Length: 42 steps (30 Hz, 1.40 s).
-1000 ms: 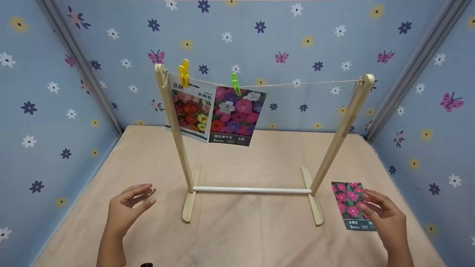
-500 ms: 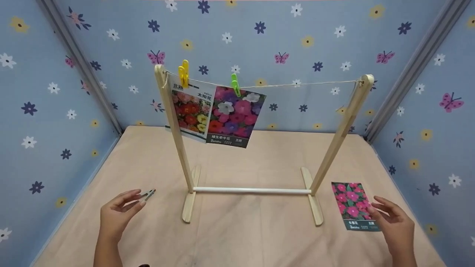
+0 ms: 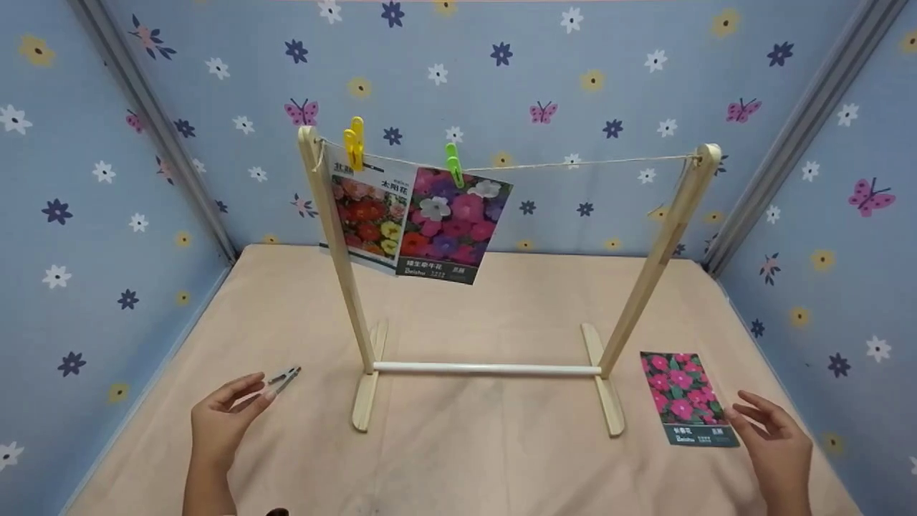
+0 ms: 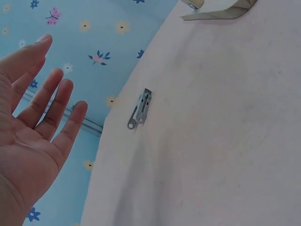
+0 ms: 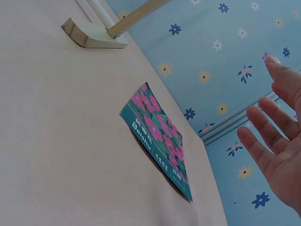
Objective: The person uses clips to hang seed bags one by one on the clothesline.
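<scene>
Lying on the table at the left is a grey clothespin (image 3: 285,378); my left hand (image 3: 228,412) hovers beside it with relaxed fingers, and the left wrist view shows that palm (image 4: 28,146) holding nothing. At the right a seed packet with pink flowers (image 3: 686,398) lies flat on the table. My right hand (image 3: 772,441) is just off its right edge, fingers loosely bent; in the right wrist view the hand (image 5: 280,141) is bare and apart from the packet (image 5: 157,134).
A wooden rack (image 3: 487,368) stands mid-table with a string (image 3: 573,164) across its top. A yellow clothespin (image 3: 354,145) holds one packet (image 3: 367,222), and a green clothespin (image 3: 454,165) holds another (image 3: 455,222). Flower-patterned walls (image 3: 544,79) enclose the table.
My left hand has drawn back down and left, leaving the clothespin lying on the table. My right hand has slid right and down, off the packet. The hanging packet has swung slightly left.
</scene>
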{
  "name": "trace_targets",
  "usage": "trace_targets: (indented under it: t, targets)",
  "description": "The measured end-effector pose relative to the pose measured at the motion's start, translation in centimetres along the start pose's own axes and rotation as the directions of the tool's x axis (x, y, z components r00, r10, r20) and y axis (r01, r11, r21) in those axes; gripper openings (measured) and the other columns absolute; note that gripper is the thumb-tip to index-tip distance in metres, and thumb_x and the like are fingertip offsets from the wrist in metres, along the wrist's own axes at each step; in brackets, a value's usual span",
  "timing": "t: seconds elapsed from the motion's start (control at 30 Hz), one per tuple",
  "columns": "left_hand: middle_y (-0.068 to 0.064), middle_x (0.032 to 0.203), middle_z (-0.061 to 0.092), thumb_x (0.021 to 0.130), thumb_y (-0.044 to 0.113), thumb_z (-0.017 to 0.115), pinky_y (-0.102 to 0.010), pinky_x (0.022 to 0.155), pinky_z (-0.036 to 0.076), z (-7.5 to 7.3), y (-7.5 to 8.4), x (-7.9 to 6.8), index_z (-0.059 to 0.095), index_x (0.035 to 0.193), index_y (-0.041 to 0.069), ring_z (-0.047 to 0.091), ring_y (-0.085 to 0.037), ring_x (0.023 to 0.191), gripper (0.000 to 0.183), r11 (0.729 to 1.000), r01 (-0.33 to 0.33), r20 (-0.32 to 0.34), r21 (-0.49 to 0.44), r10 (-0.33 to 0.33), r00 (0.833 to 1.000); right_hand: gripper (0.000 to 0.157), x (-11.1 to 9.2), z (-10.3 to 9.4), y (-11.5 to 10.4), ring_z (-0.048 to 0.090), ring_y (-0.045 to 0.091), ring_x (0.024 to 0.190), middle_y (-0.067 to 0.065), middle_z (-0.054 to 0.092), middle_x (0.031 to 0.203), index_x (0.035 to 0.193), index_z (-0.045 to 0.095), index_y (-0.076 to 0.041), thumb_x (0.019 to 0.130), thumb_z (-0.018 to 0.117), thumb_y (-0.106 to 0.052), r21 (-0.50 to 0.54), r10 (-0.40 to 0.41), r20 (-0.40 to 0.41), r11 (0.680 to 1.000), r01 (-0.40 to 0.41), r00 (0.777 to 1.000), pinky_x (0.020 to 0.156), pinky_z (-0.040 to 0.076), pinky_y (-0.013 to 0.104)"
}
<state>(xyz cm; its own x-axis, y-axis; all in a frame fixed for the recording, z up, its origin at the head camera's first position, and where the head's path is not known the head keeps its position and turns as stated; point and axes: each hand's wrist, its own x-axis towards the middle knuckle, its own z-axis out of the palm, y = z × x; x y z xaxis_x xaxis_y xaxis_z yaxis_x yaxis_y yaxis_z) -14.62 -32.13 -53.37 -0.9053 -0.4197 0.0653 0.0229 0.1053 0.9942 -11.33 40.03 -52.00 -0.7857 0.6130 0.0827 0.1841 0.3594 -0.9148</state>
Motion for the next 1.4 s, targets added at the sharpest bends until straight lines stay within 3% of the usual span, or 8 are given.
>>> trace_targets:
  t: [0.33, 0.5, 0.73, 0.97, 1.17, 1.27, 1.4]
  targets:
    - [0.013, 0.104, 0.069, 0.078, 0.006, 0.082, -0.016, 0.081, 0.053, -0.5, -1.6, 0.6, 0.067, 0.119, -0.002, 0.063, -0.009, 0.103, 0.045, 0.992, 0.082, -0.018, 0.092, -0.080, 0.997, 0.051, 1.2, 0.1, 2.4, 0.057, -0.005, 0.094, 0.003, 0.063, 0.124, 0.131, 0.062, -0.010, 0.085, 0.077, -0.025, -0.045, 0.067, -0.013, 0.997, -0.068, 0.998, 0.078, 0.049, 0.008]
    - [0.002, 0.116, 0.068, 0.073, 0.011, 0.086, -0.016, 0.083, 0.052, -0.8, -2.2, 0.9, 0.068, 0.120, 0.002, 0.062, -0.015, 0.110, 0.051, 0.986, 0.144, -0.023, 0.089, -0.142, 0.990, 0.053, 1.4, 0.1, 3.4, 0.055, -0.003, 0.098, -0.001, 0.062, 0.125, 0.132, 0.061, -0.010, 0.085, 0.078, -0.025, -0.055, 0.084, 0.007, 0.995, -0.083, 0.996, 0.075, 0.047, 0.006]
    - [0.003, 0.118, 0.067, 0.073, 0.012, 0.087, -0.019, 0.082, 0.054, -1.2, -2.7, 1.1, 0.064, 0.126, 0.000, 0.060, -0.020, 0.115, 0.059, 0.979, 0.203, -0.014, 0.033, -0.202, 0.979, 0.061, 1.7, 0.2, 4.9, 0.051, 0.016, 0.115, 0.010, 0.050, 0.142, 0.140, 0.054, -0.008, 0.087, 0.075, -0.031, -0.120, 0.088, 0.092, 0.990, -0.077, 0.992, 0.075, 0.047, 0.007]
    - [-0.007, 0.136, 0.055, 0.075, 0.016, 0.086, -0.016, 0.082, 0.053, -1.0, -3.0, 2.0, 0.058, 0.135, 0.003, 0.044, -0.034, 0.133, 0.068, 0.971, 0.234, 0.007, 0.047, -0.234, 0.972, 0.066, 1.8, 0.5, 6.2, 0.048, 0.032, 0.122, 0.022, 0.049, 0.139, 0.142, 0.049, -0.003, 0.086, 0.076, -0.029, -0.165, 0.134, 0.099, 0.979, -0.116, 0.986, 0.069, 0.045, 0.005]
    - [-0.016, 0.148, 0.043, 0.080, 0.012, 0.081, -0.011, 0.080, 0.050, -0.5, -3.2, 2.8, 0.051, 0.141, 0.004, 0.041, -0.032, 0.135, 0.068, 0.961, 0.260, 0.023, 0.093, -0.263, 0.965, 0.073, 1.9, 1.2, 7.7, 0.048, 0.032, 0.120, 0.023, 0.048, 0.138, 0.146, 0.043, -0.005, 0.085, 0.078, -0.023, -0.196, 0.230, 0.073, 0.958, -0.212, 0.971, 0.084, 0.051, 0.021]
    - [-0.016, 0.149, 0.041, 0.080, 0.007, 0.081, -0.010, 0.080, 0.050, -0.2, -3.6, 3.2, 0.049, 0.142, 0.005, 0.040, -0.031, 0.136, 0.070, 0.952, 0.286, 0.020, 0.109, -0.289, 0.957, 0.079, 2.1, 1.3, 7.7, 0.046, 0.034, 0.124, 0.024, 0.045, 0.142, 0.149, 0.038, -0.005, 0.083, 0.079, -0.024, -0.197, 0.260, 0.092, 0.951, -0.239, 0.961, 0.093, 0.051, 0.034]
    - [-0.015, 0.151, 0.039, 0.077, 0.004, 0.082, -0.017, 0.093, 0.047, 0.1, -4.1, 3.6, 0.047, 0.145, 0.008, 0.038, -0.029, 0.138, 0.076, 0.938, 0.321, 0.016, 0.126, -0.326, 0.945, 0.083, 2.3, 1.6, 7.6, 0.044, 0.038, 0.126, 0.026, 0.041, 0.145, 0.149, 0.036, -0.003, 0.081, 0.081, -0.020, -0.195, 0.269, 0.132, 0.951, -0.241, 0.954, 0.101, 0.045, 0.048]
